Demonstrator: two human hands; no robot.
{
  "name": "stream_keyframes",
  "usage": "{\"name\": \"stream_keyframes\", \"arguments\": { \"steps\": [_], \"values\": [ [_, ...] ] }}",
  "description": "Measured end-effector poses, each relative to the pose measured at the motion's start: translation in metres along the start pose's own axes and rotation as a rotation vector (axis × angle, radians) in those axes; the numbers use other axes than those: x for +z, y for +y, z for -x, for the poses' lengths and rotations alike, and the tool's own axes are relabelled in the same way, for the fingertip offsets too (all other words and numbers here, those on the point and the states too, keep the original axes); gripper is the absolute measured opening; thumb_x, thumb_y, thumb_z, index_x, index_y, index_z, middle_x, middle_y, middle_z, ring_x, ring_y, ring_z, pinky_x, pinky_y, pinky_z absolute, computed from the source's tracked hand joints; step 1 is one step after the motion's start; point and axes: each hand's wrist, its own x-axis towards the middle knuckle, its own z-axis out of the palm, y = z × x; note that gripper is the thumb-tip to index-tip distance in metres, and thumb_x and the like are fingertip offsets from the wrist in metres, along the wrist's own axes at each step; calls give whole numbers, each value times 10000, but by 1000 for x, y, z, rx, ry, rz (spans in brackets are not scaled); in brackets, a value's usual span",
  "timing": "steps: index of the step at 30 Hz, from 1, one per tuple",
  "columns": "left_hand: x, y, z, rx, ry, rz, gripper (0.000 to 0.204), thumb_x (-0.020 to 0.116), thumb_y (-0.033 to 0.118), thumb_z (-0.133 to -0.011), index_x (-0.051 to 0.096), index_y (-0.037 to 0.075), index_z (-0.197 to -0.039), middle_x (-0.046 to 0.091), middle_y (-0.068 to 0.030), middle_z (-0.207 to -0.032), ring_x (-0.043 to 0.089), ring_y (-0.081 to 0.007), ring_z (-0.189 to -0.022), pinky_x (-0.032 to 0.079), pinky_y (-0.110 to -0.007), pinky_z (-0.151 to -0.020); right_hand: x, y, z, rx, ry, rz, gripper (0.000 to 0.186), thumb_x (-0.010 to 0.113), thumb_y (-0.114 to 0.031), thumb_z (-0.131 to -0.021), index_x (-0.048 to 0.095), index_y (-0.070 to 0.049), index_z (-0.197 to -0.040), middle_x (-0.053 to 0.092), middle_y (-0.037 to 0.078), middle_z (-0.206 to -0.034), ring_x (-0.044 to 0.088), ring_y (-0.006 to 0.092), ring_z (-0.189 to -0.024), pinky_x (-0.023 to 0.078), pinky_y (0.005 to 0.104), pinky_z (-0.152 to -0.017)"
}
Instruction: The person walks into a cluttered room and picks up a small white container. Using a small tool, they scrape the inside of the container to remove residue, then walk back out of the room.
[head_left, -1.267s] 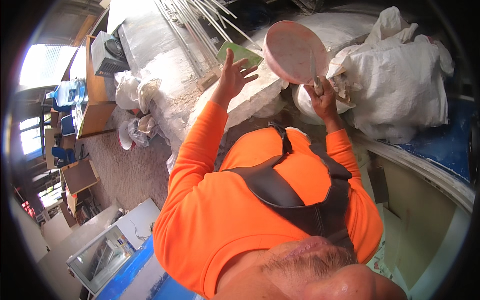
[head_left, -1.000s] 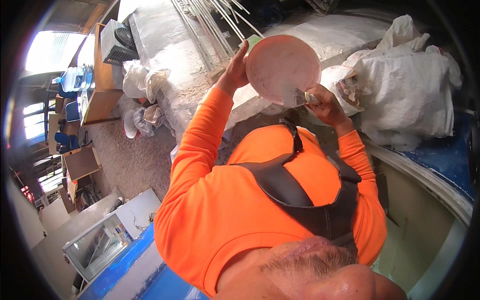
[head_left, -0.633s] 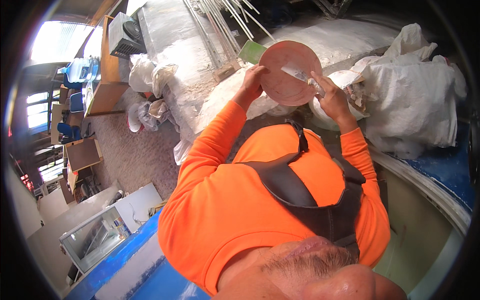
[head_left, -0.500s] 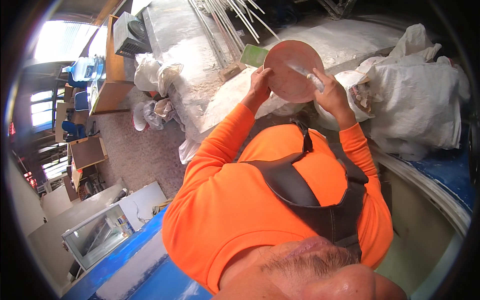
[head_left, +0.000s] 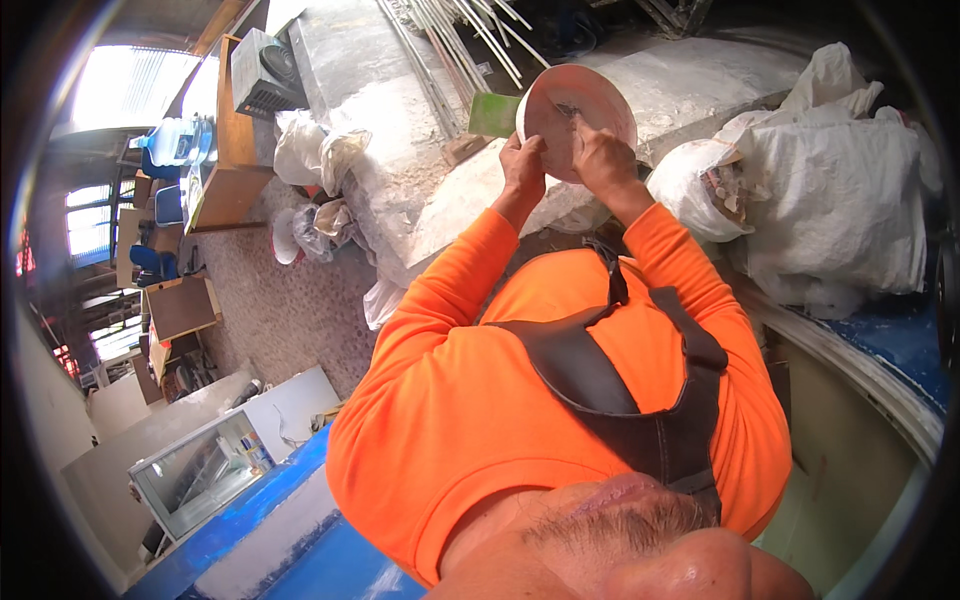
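Head view: my left hand (head_left: pixel 522 172) grips near rim of pink bowl (head_left: pixel 605 98), held up by edge of pale slab (head_left: pixel 455 210). My right hand (head_left: pixel 606 165) clenched round scraper (head_left: pixel 568 109), handle hidden by fingers, blade inside bowl. Green block (head_left: pixel 492 115) just left of bowl. My judgement: scraping part-done; pale residue coats bowl inside; how much left to loosen, cannot tell.

head view | texts, labels: none readable | brands: none readable | numbers, signs: none readable
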Motion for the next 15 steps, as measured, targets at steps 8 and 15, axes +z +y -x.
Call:
{"name": "stream_keyframes", "arguments": {
  "steps": [8, 15],
  "values": [
    [-13, -5, 0, 118, 21, -131, 361, 539, -28, -781, 641, -37, -1128, 691, -86, -1032, 665, -190, -888, 543, -319, -820, -4, -5, -14, 21, -43, -32, 353, 485, -289, -1008, 658, -77, -1231, 705, 264, -871, 709, 424, -801, 585, 503, -723],
    [0, 8, 8, 191, -5, -203, 466, 553, 8, -754, 619, -57, -1210, 677, -83, -1104, 639, -181, -981, 503, -318, -898, 1, -6, -35, 73, 5, -68, 328, 486, -281, -998, 699, -60, -1113, 708, 255, -864, 703, 440, -807, 572, 523, -742]
  ]
}}
